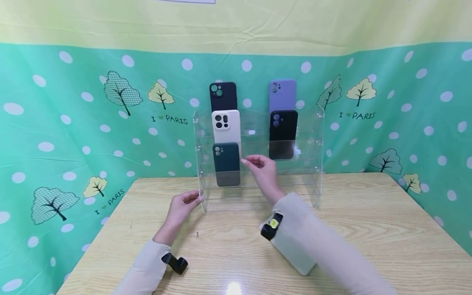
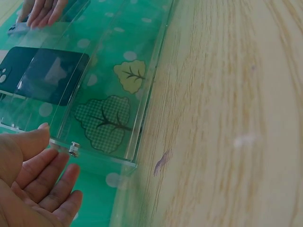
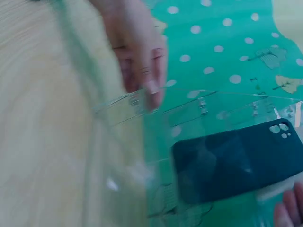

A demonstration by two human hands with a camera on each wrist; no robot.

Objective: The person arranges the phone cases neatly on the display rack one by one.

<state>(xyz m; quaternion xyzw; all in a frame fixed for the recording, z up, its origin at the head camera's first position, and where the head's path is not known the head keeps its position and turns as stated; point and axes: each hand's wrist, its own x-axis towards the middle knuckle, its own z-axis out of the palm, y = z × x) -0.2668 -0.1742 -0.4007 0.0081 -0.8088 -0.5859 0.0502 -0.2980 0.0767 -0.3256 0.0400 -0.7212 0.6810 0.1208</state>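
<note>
A clear acrylic display stand [image 1: 254, 192] stands on the table, with phone cases leaning in its tiers. My left hand [image 1: 183, 205] holds the stand's lower left side edge, thumb and fingers on either side of the panel in the left wrist view. Close to the right edge of a dark teal phone case [image 1: 226, 164] is my right hand [image 1: 264, 172], fingers loosely bent, nothing visible in them. Above the teal case rise a white case [image 1: 226, 127] and a black case [image 1: 225, 98]. On the right side, another black case [image 1: 283, 131] stands below a purple case [image 1: 282, 94].
A pale, flat, rounded slab [image 1: 295, 252] lies on the wooden table [image 1: 221, 262], partly under my right forearm. A green dotted curtain [image 1: 147, 155] hangs behind the stand and along both sides.
</note>
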